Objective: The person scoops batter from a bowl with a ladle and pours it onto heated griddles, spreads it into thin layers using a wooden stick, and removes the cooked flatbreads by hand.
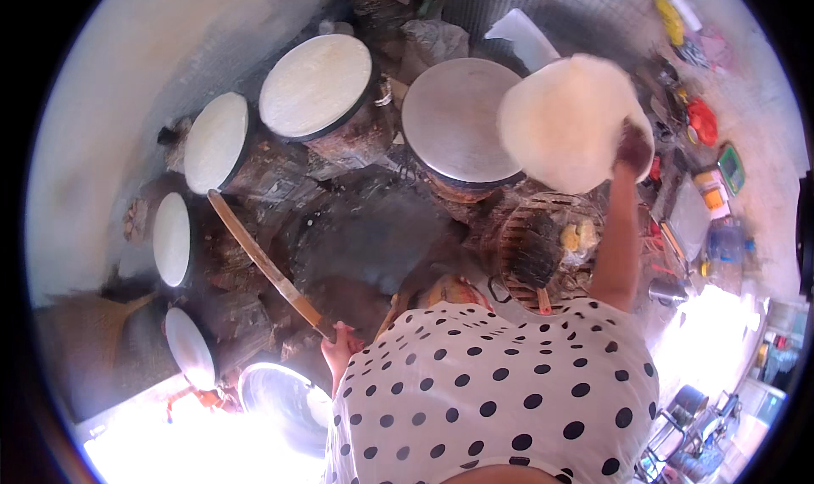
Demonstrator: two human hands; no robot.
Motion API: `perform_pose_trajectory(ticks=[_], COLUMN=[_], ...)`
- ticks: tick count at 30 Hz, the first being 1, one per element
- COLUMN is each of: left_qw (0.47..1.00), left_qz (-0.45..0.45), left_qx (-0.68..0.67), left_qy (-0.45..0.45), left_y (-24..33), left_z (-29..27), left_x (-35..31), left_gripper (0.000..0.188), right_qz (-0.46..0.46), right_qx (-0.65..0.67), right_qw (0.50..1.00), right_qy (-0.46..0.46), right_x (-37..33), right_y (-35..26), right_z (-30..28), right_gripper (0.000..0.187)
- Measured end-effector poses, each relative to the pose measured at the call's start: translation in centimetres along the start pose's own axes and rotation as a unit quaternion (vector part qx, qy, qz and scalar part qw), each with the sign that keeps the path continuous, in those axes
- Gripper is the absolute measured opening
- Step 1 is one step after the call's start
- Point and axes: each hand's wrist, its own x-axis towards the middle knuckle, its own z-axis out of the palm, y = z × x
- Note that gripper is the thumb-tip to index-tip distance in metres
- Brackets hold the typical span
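Near the lower middle, my left hand (341, 345) is closed around the end of a long wooden paddle (264, 268). The paddle slants away to the far left, its tip near the rim of a griddle covered with a pale layer (217, 143). On the right, my right hand (632, 149) is at the right edge of a large round flatbread (566, 124), blurred by motion, fingers seemingly gripping it. What lies beneath the flatbread is hidden. Left of it sits a bare grey round griddle (462, 119), partly overlapped by the flatbread.
More griddles with pale layers stand in an arc, one farther back (315, 86) and one at left (172, 240). A greyish plate (190, 348) and metal basin (284, 408) are lower left. A dark brush (532, 248) and yellowish lumps (579, 236) rest on a basket (511, 221).
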Motion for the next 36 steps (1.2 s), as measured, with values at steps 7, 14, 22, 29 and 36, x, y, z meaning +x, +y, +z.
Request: perform_pose_trajectory(ticks=[7, 14, 22, 29, 36], left_qw=[0.999, 0.998, 0.997, 0.996, 0.986], left_qz=[0.000, -0.027, -0.061, -0.062, -0.026], left_qx=[-0.011, 0.004, 0.024, -0.051, 0.162], left_qy=[-0.048, -0.061, 0.046, -0.023, -0.028], left_y=[1.5, 2.7, 1.7, -1.4, -3.7], left_z=[3.0, 5.5, 3.1, 0.2, -10.2], left_x=[1.3, 1.0, -1.8, -2.0, -0.6], left_gripper=[0.028, 0.028, 0.033, 0.034, 0.035], right_qz=[-0.359, -0.299, -0.230, 0.057, -0.272], right_qx=[-0.152, -0.203, -0.222, 0.480, 0.247], right_qw=[0.894, 0.931, 0.947, 0.543, 0.434], right_qy=[0.222, 0.046, -0.026, -0.687, -0.823], right_x=[5.6, 1.4, -0.7, -35.6, -65.2], right_y=[1.5, 6.0, 9.1, -11.1, -19.0], right_z=[-6.2, 8.6, 16.3, 13.1, 8.8], right_gripper=[0.021, 0.033, 0.043, 0.032, 0.014])
